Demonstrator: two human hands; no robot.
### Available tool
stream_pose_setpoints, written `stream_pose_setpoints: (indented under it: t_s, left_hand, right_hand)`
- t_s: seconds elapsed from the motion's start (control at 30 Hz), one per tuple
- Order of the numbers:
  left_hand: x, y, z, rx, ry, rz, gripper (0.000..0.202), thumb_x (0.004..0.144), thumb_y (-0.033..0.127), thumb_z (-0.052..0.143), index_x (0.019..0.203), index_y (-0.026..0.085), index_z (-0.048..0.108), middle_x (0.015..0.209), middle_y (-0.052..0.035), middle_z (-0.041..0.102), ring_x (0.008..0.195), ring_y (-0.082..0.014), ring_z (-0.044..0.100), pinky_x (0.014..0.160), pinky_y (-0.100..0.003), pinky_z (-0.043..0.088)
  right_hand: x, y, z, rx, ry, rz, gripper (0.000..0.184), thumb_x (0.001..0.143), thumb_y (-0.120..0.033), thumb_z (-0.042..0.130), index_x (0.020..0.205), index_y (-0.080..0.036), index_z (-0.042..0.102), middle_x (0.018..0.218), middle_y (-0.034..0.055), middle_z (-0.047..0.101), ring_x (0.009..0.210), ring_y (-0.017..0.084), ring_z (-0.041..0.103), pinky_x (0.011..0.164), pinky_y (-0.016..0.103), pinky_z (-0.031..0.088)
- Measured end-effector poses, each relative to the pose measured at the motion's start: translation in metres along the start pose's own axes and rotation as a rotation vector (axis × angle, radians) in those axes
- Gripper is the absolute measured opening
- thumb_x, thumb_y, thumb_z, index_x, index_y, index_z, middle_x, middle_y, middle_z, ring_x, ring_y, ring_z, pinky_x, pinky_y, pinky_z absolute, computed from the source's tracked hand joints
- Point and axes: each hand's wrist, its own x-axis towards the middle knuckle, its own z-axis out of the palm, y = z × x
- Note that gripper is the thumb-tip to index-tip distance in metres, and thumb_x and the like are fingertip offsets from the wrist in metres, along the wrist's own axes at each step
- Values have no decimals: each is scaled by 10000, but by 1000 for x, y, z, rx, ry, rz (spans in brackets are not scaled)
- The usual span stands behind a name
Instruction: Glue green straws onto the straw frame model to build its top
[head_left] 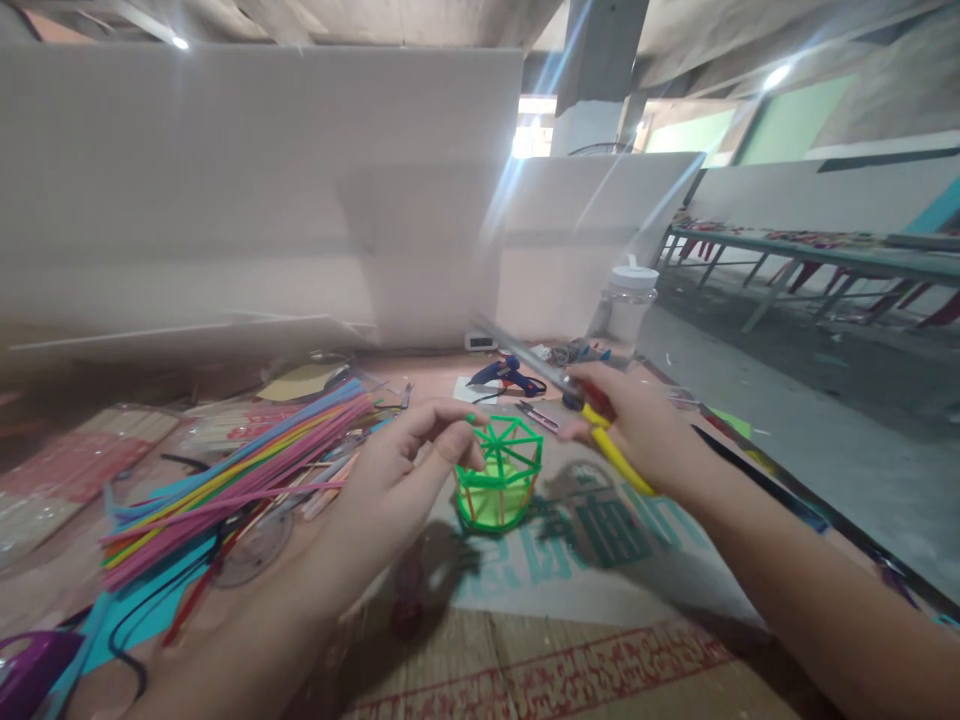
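Note:
My right hand (637,420) is closed around scissors with yellow handles (621,462). Their long blades are blurred and point up and to the left. At the middle, my left hand (409,465) has its thumb and forefinger drawn together, with a small green piece (471,417) at the fingertips. Just beyond those fingers a small round frame of green strips (501,440) stands upright on printed sheeting. Spokes cross its top, orange uprights make its sides, and lime green shows inside. Fingers of my left hand hide part of its left side.
Left lies a bundle of colored pipe cleaners (255,470) near packed wooden sticks (82,480). A blue glue gun (506,374) and a pink-handled cutting tool (540,417) lie behind the frame. A clear bottle (630,305) stands back right. White board (262,200) walls the far side.

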Motion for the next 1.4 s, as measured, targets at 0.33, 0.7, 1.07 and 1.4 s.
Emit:
stream_pose_setpoints:
  t_s: [0.33, 0.7, 1.07, 1.4]
  left_hand:
    - [8, 7, -13, -121, 89, 11, 119, 960, 321, 666, 962, 211, 621, 760, 15, 761, 746, -124, 725, 726, -214, 558]
    - [14, 1, -21, -24, 108, -6, 123, 809, 324, 817, 804, 223, 746, 822, 36, 761, 802, -91, 700, 741, -145, 537]
    - [11, 5, -15, 65, -18, -93, 114, 802, 313, 785, 777, 209, 745, 763, 12, 749, 719, -122, 696, 665, -197, 544]
    - [15, -9, -13, 115, -9, -140, 144, 807, 347, 776, 792, 210, 735, 782, 8, 745, 741, -130, 688, 699, -219, 548]
  right_hand:
    - [-38, 117, 50, -218, -305, 259, 541, 808, -323, 691, 1296, -100, 622, 1115, 176, 725, 965, 295, 688, 829, 353, 518]
    - [-49, 104, 64, -374, -328, 238, 559, 893, -343, 616, 1386, -82, 604, 1180, 214, 724, 1071, 335, 674, 894, 381, 495]
    - [-38, 71, 39, -411, -298, 142, 346, 948, -339, 585, 1170, -125, 740, 1016, 180, 761, 960, 319, 697, 838, 400, 509]
    - [21, 16, 0, -19, -112, -114, 207, 994, -248, 555, 1027, -203, 755, 1006, 67, 766, 950, 208, 695, 851, 316, 508]
